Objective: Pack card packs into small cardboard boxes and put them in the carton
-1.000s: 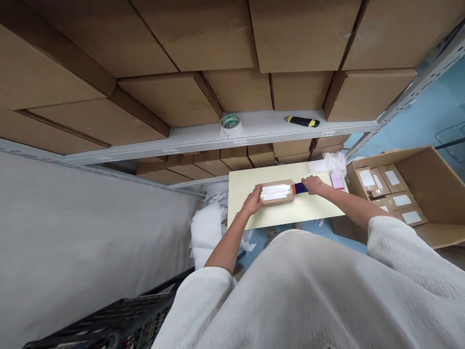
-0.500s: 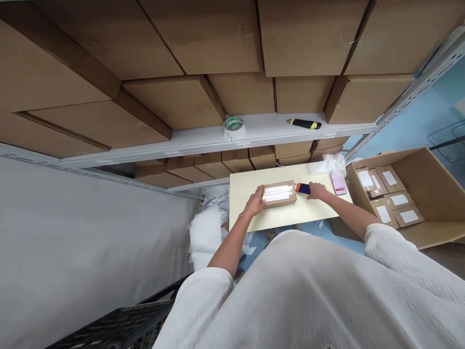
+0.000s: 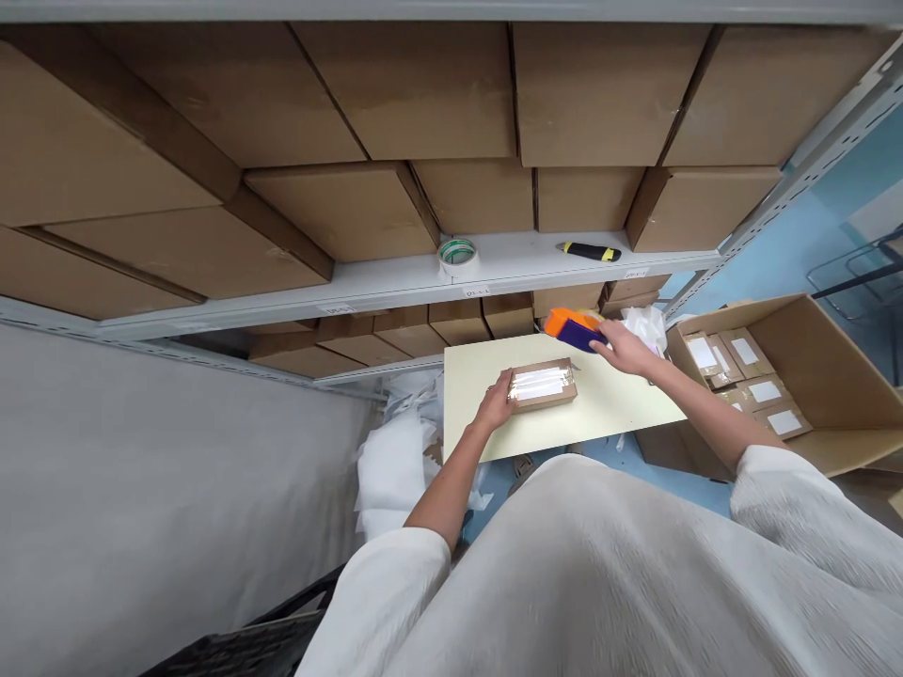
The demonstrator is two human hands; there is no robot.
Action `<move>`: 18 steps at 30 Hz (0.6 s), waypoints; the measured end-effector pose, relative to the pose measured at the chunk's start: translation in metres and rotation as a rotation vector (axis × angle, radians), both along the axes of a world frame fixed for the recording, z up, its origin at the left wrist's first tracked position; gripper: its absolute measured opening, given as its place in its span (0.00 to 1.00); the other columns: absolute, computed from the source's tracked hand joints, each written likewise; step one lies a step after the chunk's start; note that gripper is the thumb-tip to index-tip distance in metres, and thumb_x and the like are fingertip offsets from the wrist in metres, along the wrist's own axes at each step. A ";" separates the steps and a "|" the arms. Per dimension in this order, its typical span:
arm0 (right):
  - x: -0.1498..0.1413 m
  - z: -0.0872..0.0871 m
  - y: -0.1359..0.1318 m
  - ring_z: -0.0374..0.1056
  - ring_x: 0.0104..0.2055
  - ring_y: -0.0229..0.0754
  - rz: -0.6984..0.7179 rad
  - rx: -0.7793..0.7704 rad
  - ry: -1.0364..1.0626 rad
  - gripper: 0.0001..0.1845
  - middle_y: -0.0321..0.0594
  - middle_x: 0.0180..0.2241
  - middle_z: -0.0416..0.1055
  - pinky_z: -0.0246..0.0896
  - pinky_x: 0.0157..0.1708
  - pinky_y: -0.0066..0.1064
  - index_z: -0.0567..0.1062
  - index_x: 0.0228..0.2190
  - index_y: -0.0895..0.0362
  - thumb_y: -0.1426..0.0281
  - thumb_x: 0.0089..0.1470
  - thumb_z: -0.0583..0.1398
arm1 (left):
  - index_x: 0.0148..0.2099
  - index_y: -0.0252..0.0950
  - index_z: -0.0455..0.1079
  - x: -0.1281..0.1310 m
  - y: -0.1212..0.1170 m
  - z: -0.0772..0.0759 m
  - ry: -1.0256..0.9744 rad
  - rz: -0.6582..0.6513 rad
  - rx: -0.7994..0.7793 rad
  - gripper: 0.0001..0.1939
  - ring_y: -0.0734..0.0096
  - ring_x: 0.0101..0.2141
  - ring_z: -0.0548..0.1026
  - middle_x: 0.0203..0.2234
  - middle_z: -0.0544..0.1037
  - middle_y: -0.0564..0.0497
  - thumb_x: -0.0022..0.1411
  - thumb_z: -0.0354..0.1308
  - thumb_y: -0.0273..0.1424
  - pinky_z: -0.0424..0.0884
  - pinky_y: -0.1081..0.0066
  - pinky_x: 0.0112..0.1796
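Observation:
A small cardboard box (image 3: pixel 545 400) with white labels and clear tape on top lies on the pale yellow board (image 3: pixel 469 428). My left hand (image 3: pixel 496 400) grips the left end of this box. Above the board, beyond the box's right end, my right hand (image 3: pixel 625 348) is closed around an orange and purple tape dispenser (image 3: pixel 577 331). The dispenser is lifted clear of the box. Part of a phone (image 3: pixel 657 355) shows behind my right wrist; most of it is covered.
A shelf (image 3: pixel 522 256) full of cardboard boxes runs across the front, bearing a tape roll (image 3: pixel 458 254) and a utility knife (image 3: pixel 591 251). An open carton (image 3: pixel 839 376) with several labelled parcels stands on the right. White foam sheets (image 3: pixel 391 470) heap up on the left.
My right hand has raised the tape dispenser away from the box's right end, up and toward the shelf. My left hand still holds the box in about the same place.

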State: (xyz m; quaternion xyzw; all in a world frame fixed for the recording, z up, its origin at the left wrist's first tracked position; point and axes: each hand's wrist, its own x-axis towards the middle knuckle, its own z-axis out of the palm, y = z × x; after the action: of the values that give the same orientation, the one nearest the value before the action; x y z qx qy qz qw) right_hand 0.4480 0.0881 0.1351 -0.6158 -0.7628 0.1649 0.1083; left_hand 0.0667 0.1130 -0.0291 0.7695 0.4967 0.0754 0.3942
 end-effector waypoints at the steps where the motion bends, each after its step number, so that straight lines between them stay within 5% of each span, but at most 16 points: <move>1: -0.007 0.012 0.016 0.69 0.58 0.63 0.036 0.095 -0.008 0.26 0.57 0.56 0.75 0.68 0.56 0.50 0.71 0.59 0.55 0.52 0.76 0.48 | 0.83 0.42 0.44 0.000 -0.001 0.000 -0.008 0.004 -0.003 0.49 0.46 0.76 0.60 0.80 0.53 0.39 0.66 0.62 0.32 0.57 0.49 0.74; 5: -0.034 0.043 0.095 0.64 0.63 0.65 0.132 0.321 -0.038 0.28 0.58 0.61 0.70 0.64 0.62 0.58 0.68 0.65 0.57 0.54 0.76 0.49 | 0.83 0.42 0.45 0.001 -0.004 0.002 -0.024 0.023 -0.021 0.49 0.46 0.76 0.59 0.81 0.52 0.40 0.66 0.62 0.30 0.60 0.49 0.72; 10: -0.058 0.042 0.180 0.62 0.66 0.65 0.189 0.336 -0.113 0.30 0.59 0.66 0.67 0.58 0.68 0.63 0.65 0.68 0.60 0.58 0.74 0.53 | 0.82 0.40 0.47 0.003 -0.008 0.005 -0.045 0.037 -0.027 0.49 0.46 0.77 0.58 0.81 0.52 0.40 0.65 0.63 0.29 0.57 0.49 0.73; 14: -0.069 0.033 0.207 0.59 0.68 0.66 0.161 0.326 -0.154 0.33 0.61 0.69 0.63 0.53 0.70 0.65 0.61 0.71 0.62 0.61 0.72 0.54 | 0.82 0.42 0.47 0.002 -0.010 0.007 -0.073 0.025 -0.017 0.48 0.47 0.77 0.58 0.80 0.53 0.40 0.66 0.62 0.30 0.58 0.49 0.73; 18: -0.077 0.032 0.202 0.56 0.70 0.70 0.106 0.386 -0.140 0.36 0.62 0.71 0.60 0.52 0.70 0.67 0.59 0.73 0.62 0.63 0.69 0.56 | 0.82 0.42 0.48 0.001 -0.012 0.009 -0.069 -0.004 0.001 0.46 0.47 0.78 0.53 0.80 0.53 0.40 0.67 0.61 0.29 0.55 0.47 0.74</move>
State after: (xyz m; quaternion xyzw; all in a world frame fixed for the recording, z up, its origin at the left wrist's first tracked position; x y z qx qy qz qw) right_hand 0.3714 0.2899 0.1672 -0.5524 -0.8173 -0.0222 0.1623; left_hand 0.0676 0.1010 -0.0206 0.7678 0.4812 0.1012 0.4108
